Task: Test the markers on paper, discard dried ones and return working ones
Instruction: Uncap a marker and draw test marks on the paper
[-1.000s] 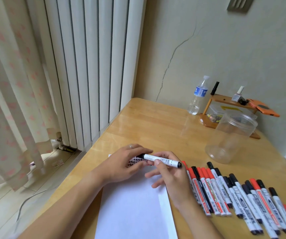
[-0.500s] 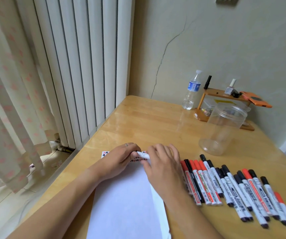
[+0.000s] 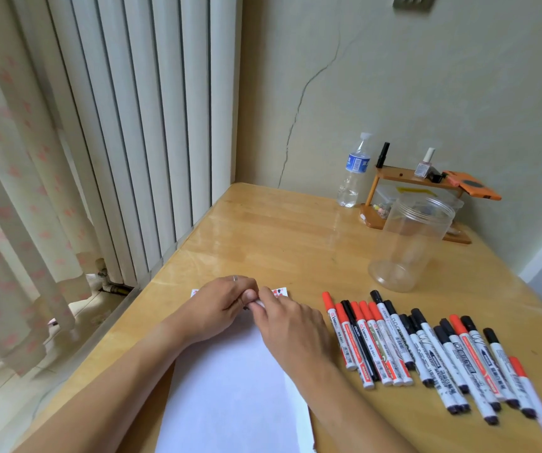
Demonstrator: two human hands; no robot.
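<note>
A white sheet of paper (image 3: pixel 230 384) lies on the wooden table (image 3: pixel 279 237) in front of me. Over its far end my left hand (image 3: pixel 219 305) and my right hand (image 3: pixel 291 325) meet, both curled round one white marker (image 3: pixel 259 302), of which only a short white stretch shows between the fingers. A small dark bit pokes out under my left fingers; I cannot tell if it is the cap. Several red-capped and black-capped markers (image 3: pixel 426 351) lie in a row on the table to the right of the paper.
A clear plastic jar (image 3: pixel 410 243) stands open behind the marker row. Further back are a water bottle (image 3: pixel 353 171) and a small wooden shelf (image 3: pixel 417 194) against the wall. A radiator (image 3: pixel 139 125) and curtain (image 3: pixel 11 191) stand left of the table edge.
The marker was held out level in plain sight; both hands have since closed over it and come together above the paper's far end. The view has shifted a little.
</note>
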